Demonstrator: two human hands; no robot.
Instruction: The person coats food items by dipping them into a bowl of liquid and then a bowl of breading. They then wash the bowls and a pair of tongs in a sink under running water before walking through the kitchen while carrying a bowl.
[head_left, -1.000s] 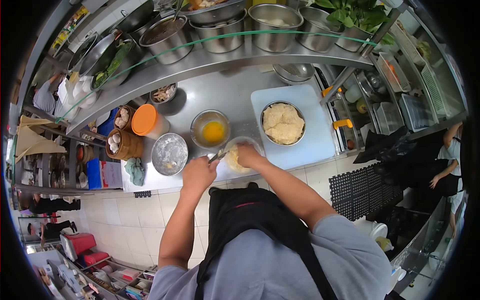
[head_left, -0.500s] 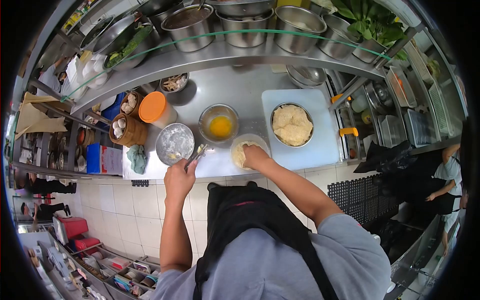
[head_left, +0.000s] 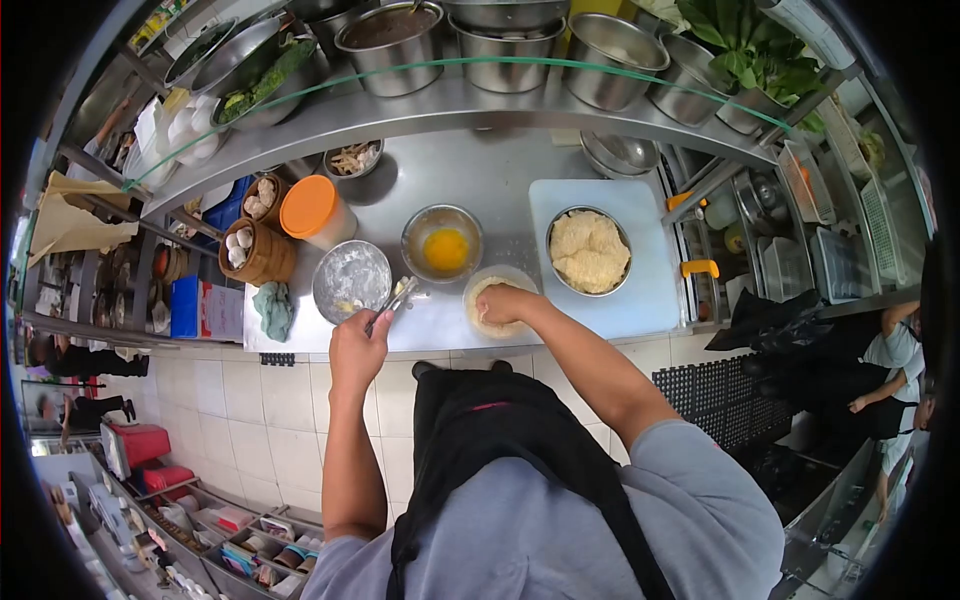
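Note:
My left hand (head_left: 358, 350) is wrapped round a pair of metal tongs (head_left: 397, 297), whose tips point up and right beside a flour-dusted bowl (head_left: 351, 276). Over a small bowl of pale crumbs (head_left: 484, 327), my right hand (head_left: 507, 304) has its fingers curled down and closed; what they pinch, if anything, is hidden. A steel bowl with beaten egg (head_left: 444, 248) stands just behind, between my hands. To the right, a bowl heaped with pale crumbs (head_left: 590, 252) rests on a white cutting board (head_left: 650, 290).
Left on the steel counter are an orange-lidded tub (head_left: 311, 207), bamboo steamers (head_left: 262, 255) and a green cloth (head_left: 273, 311). A shelf (head_left: 480, 122) with several steel pots spans the back. Another person (head_left: 890, 365) stands at the far right.
The fingers of my right hand have curled in more over the crumb bowl. The tongs in my left hand have turned slightly. The whole view has shifted a little.

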